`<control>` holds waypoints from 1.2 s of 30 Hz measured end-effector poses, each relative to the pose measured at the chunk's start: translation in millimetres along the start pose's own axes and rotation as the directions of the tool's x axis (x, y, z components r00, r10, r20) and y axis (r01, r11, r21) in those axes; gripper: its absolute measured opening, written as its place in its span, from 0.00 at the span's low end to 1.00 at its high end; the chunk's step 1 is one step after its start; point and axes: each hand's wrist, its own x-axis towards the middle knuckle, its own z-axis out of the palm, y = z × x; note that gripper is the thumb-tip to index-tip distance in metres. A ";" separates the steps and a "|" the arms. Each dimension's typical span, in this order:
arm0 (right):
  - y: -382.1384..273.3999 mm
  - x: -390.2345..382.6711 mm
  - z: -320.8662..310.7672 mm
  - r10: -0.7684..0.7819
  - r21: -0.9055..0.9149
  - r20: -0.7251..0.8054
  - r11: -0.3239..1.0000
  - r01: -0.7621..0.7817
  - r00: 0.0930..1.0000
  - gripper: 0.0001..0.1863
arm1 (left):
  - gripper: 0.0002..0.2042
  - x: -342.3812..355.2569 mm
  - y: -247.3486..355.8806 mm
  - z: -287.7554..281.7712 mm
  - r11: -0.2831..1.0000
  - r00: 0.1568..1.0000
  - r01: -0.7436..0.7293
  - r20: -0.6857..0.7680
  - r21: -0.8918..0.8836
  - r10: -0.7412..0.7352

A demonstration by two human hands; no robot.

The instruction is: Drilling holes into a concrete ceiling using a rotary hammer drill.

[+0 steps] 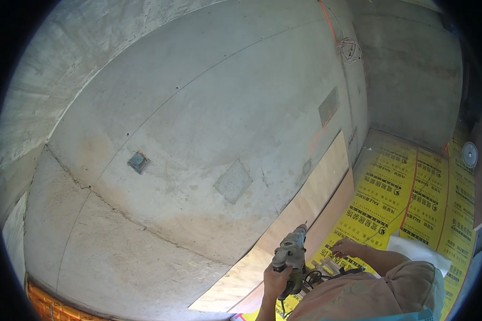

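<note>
My left hand (276, 281) is closed round the rear handle of a hammer drill (291, 247), grey and dark, at the lower middle. Its nose points up and away, toward the far right, over a long plywood board (268, 234). A cord hangs from the handle. To the right of the drill, my right hand (349, 248) hovers with loosely bent fingers and nothing visible in it. Just below that hand, several short wood strips (329, 266) and black cable lie partly hidden by my arm and shirt.
A grey cement wall (198, 123) with a curved-looking line and small holes fills the left. A recessed wall box (138, 162) sits in it. Yellow printed sheeting (391, 187) covers the floor at right. Coiled cable (348, 50) hangs far back; an orange crate-like object (53, 307) is lower left.
</note>
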 end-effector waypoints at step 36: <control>-162.0 -64.6 182.1 -0.314 0.348 0.067 0.897 0.273 0.947 0.19 | 0.26 15.9 -38.6 30.6 0.975 0.979 -0.202 -0.013 0.093 0.204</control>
